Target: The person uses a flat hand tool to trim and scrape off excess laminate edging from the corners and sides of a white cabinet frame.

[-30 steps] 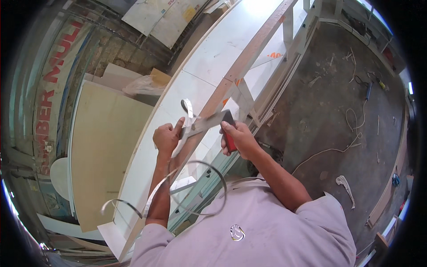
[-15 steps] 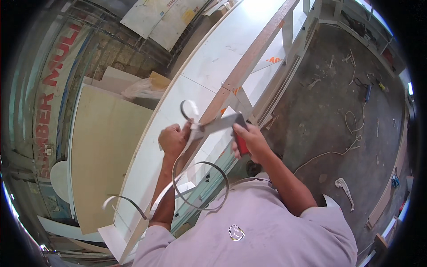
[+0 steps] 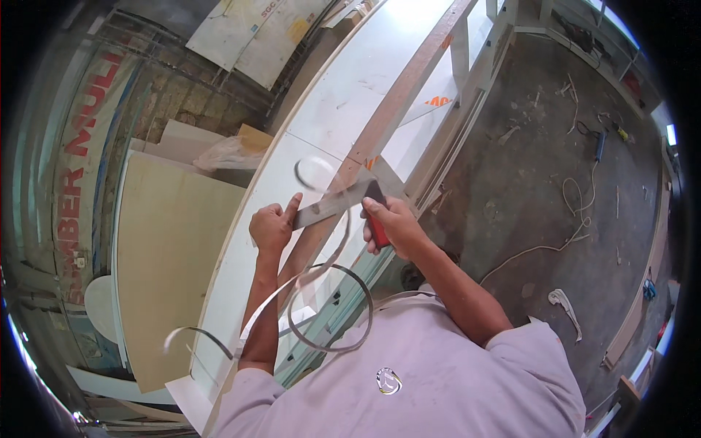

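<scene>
My right hand (image 3: 387, 226) grips the red and dark handle (image 3: 376, 223) of a tool with a long flat grey blade (image 3: 328, 204). My left hand (image 3: 272, 228) is closed at the blade's left end, thumb raised. The blade lies across a wooden beam (image 3: 394, 87) on a long white-panelled frame (image 3: 328, 87). A thin curled strip (image 3: 371, 310), pale on one face and dark on the other, loops around the blade and down over my left forearm and shirt. Its upper loop is blurred.
Pale boards (image 3: 175, 270) stand at the left beside a banner (image 3: 98, 131). On the right, the concrete floor (image 3: 511, 204) holds a corded blue tool (image 3: 600, 146), cable loops, offcuts and a long board (image 3: 631, 314). A grey panel (image 3: 255, 36) is at the top.
Both hands shifted right half a second ago and are now back to the left with the blade. The strip's upper loop has swung and now hangs over the blade, farther from my left thumb.
</scene>
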Available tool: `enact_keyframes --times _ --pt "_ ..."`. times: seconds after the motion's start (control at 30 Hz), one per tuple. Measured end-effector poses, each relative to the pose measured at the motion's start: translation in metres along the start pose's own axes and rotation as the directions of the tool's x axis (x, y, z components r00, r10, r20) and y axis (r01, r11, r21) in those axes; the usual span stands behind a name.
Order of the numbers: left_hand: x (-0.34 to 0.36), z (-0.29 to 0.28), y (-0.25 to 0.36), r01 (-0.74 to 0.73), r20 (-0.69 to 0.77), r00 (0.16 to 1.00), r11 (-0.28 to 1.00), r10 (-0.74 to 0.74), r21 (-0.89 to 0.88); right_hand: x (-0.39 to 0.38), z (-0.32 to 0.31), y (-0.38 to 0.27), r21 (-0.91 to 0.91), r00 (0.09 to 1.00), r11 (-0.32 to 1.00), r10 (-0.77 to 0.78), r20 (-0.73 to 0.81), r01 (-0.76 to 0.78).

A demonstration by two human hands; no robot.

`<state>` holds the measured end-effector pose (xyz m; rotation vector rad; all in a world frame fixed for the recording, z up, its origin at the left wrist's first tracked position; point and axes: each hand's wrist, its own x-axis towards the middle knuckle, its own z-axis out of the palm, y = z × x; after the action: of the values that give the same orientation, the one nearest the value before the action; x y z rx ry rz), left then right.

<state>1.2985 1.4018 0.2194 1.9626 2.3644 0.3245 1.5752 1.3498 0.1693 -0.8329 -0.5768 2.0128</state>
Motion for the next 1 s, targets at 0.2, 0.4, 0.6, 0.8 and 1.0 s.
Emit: enact_keyframes --times 0.2,0.4,0.6,0.8,1.0 --pt "0.008 0.011 0.013 -0.089 -0.089 0.992 0.996 0.091 0.021 0.007 -0.013 -0.023 0.035 1.000 0.999 0.015 -0.002 -0.015" --pt "0.012 0.002 0.030 -0.087 -0.053 0.994 0.994 0.091 0.061 0.003 -0.019 -0.022 0.001 1.000 1.000 0.001 0.011 -0.001" --pt "0.030 0.003 0.038 -0.030 -0.014 0.999 0.999 0.030 0.024 0.021 -0.018 -0.031 0.020 0.999 0.999 -0.032 0.004 0.032" --pt "0.039 0.014 0.047 -0.052 -0.043 0.998 0.998 0.053 0.026 0.023 -0.025 -0.034 -0.001 0.999 1.000 0.012 -0.050 -0.012" --pt "0.030 0.012 0.049 -0.046 0.003 0.999 0.999 0.046 -0.017 0.014 -0.030 -0.044 0.001 1.000 1.000 -0.018 -0.021 0.018"
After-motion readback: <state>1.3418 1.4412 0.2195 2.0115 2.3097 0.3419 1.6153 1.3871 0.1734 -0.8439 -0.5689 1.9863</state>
